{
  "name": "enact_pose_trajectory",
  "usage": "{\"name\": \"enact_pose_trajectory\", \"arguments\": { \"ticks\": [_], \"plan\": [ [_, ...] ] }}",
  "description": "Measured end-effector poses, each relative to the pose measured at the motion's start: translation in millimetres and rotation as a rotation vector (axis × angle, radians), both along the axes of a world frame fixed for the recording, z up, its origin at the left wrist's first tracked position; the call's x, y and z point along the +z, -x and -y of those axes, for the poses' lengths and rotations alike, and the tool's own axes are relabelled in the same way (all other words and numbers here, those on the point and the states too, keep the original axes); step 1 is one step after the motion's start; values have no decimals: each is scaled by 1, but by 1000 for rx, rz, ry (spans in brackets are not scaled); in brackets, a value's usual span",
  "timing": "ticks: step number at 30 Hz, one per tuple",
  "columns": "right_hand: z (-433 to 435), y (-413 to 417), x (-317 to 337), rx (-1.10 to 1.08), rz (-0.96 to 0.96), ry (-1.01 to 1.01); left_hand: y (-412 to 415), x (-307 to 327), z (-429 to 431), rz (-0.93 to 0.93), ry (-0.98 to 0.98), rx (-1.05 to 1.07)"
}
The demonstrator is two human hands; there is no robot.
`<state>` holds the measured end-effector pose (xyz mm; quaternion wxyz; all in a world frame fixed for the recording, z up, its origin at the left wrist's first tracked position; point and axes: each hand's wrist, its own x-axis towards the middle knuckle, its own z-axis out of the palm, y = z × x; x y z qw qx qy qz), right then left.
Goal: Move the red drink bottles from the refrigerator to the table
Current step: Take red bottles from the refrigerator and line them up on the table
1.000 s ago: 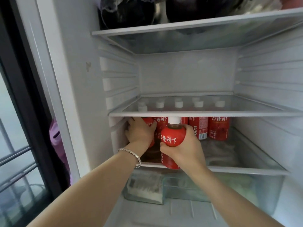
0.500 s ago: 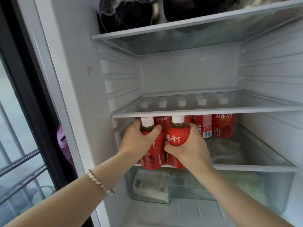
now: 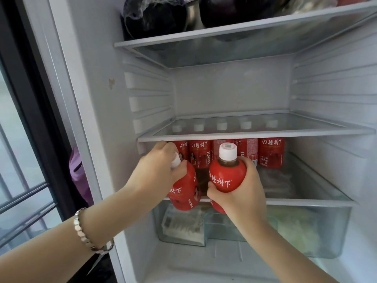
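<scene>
My left hand point(image 3: 157, 170) grips a red drink bottle point(image 3: 184, 193) round its neck and shoulder, tilted, in front of the lower fridge shelf. My right hand point(image 3: 238, 193) holds a second red bottle point(image 3: 226, 176) with a white cap, upright, just right of the first. Both bottles hang over the shelf's front edge. Behind them several more red bottles point(image 3: 271, 153) stand in a row at the back of that shelf, their white caps showing through the glass shelf point(image 3: 306, 132) above.
The open refrigerator fills the view. Dark bagged items point(image 3: 155, 17) sit on the top shelf. A clear crisper drawer point(image 3: 326, 231) with packets and greens lies below the bottles. A white bag lies on the bottle shelf at right. A dark window frame point(image 3: 30, 99) stands left.
Both hands have drawn their bottles forward from the shelf toward me. The left bottle now tilts, and the left hand has shifted up to its neck.
</scene>
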<state>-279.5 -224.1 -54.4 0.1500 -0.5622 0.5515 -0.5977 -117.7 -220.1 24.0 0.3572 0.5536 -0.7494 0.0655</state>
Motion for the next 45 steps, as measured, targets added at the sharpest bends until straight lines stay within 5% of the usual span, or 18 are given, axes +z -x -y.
{"name": "enact_pose_trajectory", "arguments": {
  "ticks": [8,14,20,28,30,33,36,45],
  "plan": [
    [-27,15,21,160,-494,-117,10,6,-11,268,-58,-113],
    [-32,34,35,235,-746,-232,20,4,-11,328,-342,-277],
    [-35,42,33,291,-754,-275,31,-10,-10,326,-273,-380],
    [-24,62,32,631,-452,-432,48,-21,-1,192,-327,-401],
    [-6,76,35,539,-165,-320,50,-19,3,136,-352,-388],
    [47,99,29,94,182,-108,57,-14,8,111,-383,-352],
    [95,114,26,-229,149,-209,65,-9,10,115,-398,-359],
    [131,134,18,-230,76,-174,67,-10,11,133,-398,-352]
  ]
}}
